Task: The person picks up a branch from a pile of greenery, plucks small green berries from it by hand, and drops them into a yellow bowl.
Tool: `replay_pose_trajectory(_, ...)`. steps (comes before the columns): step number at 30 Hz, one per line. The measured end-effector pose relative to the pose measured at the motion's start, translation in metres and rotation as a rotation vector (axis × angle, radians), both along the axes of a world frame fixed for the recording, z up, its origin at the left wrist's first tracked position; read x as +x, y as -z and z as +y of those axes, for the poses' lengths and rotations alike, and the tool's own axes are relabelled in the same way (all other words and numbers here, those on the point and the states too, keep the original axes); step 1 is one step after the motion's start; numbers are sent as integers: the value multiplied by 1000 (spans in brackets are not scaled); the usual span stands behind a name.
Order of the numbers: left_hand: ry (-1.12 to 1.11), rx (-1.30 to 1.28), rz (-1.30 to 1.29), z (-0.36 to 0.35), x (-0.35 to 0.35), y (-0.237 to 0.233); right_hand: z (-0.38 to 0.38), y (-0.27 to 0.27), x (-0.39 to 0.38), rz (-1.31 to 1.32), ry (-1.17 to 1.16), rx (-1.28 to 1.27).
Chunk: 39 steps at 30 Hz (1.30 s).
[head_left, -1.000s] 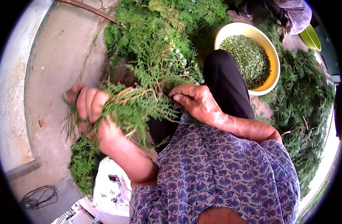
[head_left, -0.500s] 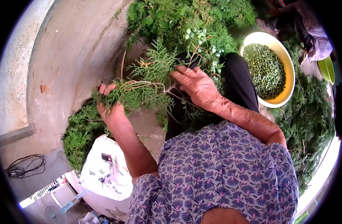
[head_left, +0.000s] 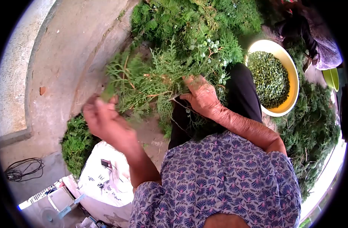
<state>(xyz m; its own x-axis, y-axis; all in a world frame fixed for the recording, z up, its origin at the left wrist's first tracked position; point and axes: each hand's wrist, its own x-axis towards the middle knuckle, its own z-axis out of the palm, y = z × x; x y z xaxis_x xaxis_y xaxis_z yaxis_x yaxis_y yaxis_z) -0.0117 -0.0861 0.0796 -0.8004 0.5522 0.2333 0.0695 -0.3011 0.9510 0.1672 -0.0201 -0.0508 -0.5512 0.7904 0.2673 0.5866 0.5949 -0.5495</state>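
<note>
A leafy conifer branch (head_left: 147,85) with flat, scaly green sprays lies across my lap. My right hand (head_left: 202,97) is closed around its woody stem, thumb and fingers partly covered by foliage. Pale blue-green cones (head_left: 212,45) hang on sprigs just beyond that hand. At the branch's left end is my left hand (head_left: 105,119), smeared by motion, so whether its fingers hold a bit of green cannot be made out. To the right of my knee stands a yellow-and-white basin (head_left: 292,79) holding many small green cones (head_left: 269,78).
A big heap of cut branches (head_left: 196,19) lies ahead, with more greenery (head_left: 310,140) at right and a smaller pile (head_left: 77,142) at left. A white sack (head_left: 105,174) with a small dark device stands by my left elbow. Another person's sleeve (head_left: 326,41) shows at upper right.
My left hand has moved left and slightly down, off the spray it was gripping. The branch's sprays have swung up and spread. My right hand stays on the stem, its fingers curled in more.
</note>
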Motion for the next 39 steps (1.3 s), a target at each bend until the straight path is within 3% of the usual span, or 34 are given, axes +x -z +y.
replay_pose_trajectory(1,-130,-216,168,-2,27,2,0,2,3,34,38,31)
replay_pose_trajectory(3,-280,-64,641,-4,65,17,-3,-9,4,82,51,0)
replay_pose_trajectory(5,-27,386,1067,-20,55,26,-3,-13,6,84,49,63)
replay_pose_trajectory(7,529,334,1257,-24,84,12,-4,-3,7,51,78,131)
replay_pose_trajectory(9,395,168,1481,-1,92,19,-3,2,5,160,81,98)
replay_pose_trajectory(11,187,-178,1313,6,80,28,-1,-1,7,142,56,-301)
replay_pose_trajectory(13,60,-333,1346,17,43,51,5,5,14,-42,-30,-267)
replay_pose_trajectory(14,71,-334,974,17,41,62,5,23,14,-262,-59,170)
replay_pose_trajectory(15,76,-322,605,16,38,72,4,35,16,-261,-59,175)
replay_pose_trajectory(16,75,-322,606,15,33,78,5,32,13,-233,-26,205)
replay_pose_trajectory(18,164,-473,939,9,20,84,3,24,8,-183,39,257)
replay_pose_trajectory(21,270,-451,833,9,33,77,5,16,6,-110,139,344)
replay_pose_trajectory(22,279,-531,867,13,33,77,7,16,9,-197,56,168)
replay_pose_trajectory(23,274,-528,866,15,34,75,9,15,10,-197,53,173)
replay_pose_trajectory(25,238,-640,1245,20,41,66,11,9,11,-215,75,532)
replay_pose_trajectory(26,260,-618,1149,24,40,69,11,0,10,-215,73,532)
replay_pose_trajectory(29,249,-669,1035,38,41,62,16,-36,7,579,236,-791)
replay_pose_trajectory(30,330,-652,864,42,43,57,18,-33,8,612,192,-763)
replay_pose_trajectory(31,329,-649,864,44,40,59,18,-30,8,612,192,-760)
replay_pose_trajectory(34,502,-425,369,56,35,76,19,-22,8,560,164,-677)
replay_pose_trajectory(35,504,-426,368,56,35,75,20,-21,7,560,166,-678)
replay_pose_trajectory(37,713,-350,-27,58,39,65,21,-21,9,521,142,-601)
replay_pose_trajectory(39,677,-343,-107,61,41,67,23,-25,10,504,146,-597)
